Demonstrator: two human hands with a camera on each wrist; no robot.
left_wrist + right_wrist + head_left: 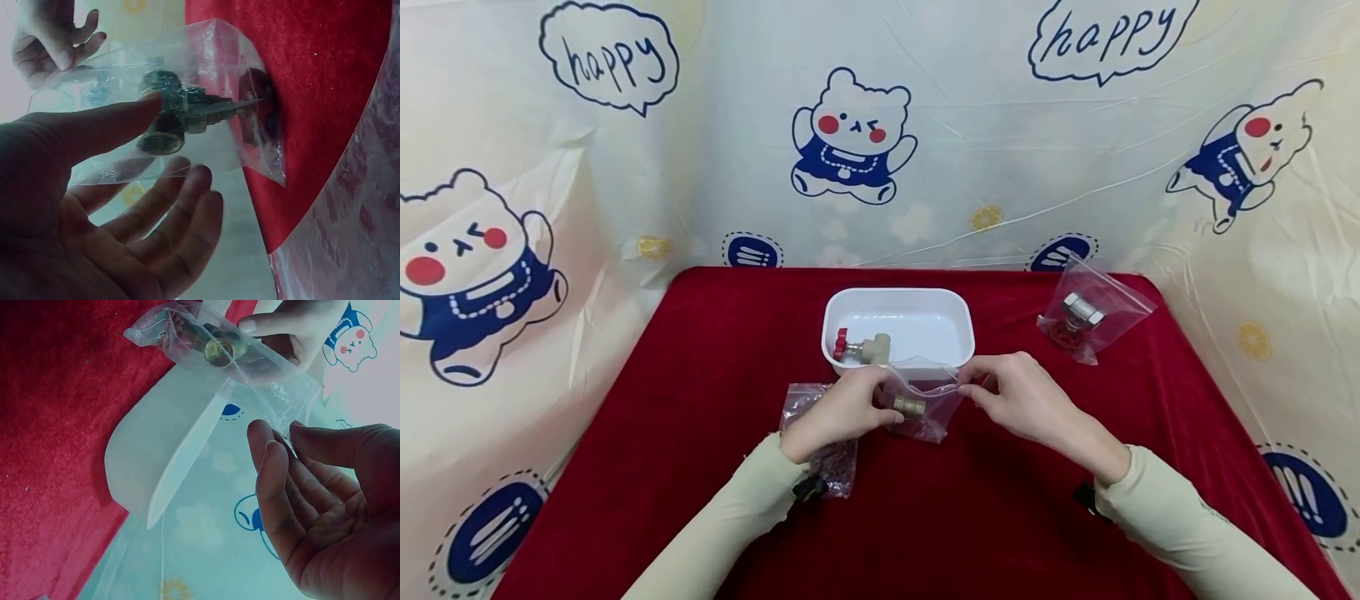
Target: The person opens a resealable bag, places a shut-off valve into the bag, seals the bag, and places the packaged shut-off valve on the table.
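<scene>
A clear zip bag hangs between both hands, in front of the white tray. Inside it is a brass valve, with a dark handle at the bag's bottom end in the left wrist view. My left hand holds the bag at the valve, thumb on the near side and fingers behind. With thumb and fingertips, my right hand pinches the bag's upper right edge. The right wrist view shows the valve's round threaded opening through the plastic. Whether the bag's seal is open is hard to tell.
The white tray holds a valve with a red handle. Another clear bag with a metal valve lies at the back right. Under the left forearm lies a crinkled clear bag. Red cloth covers the table.
</scene>
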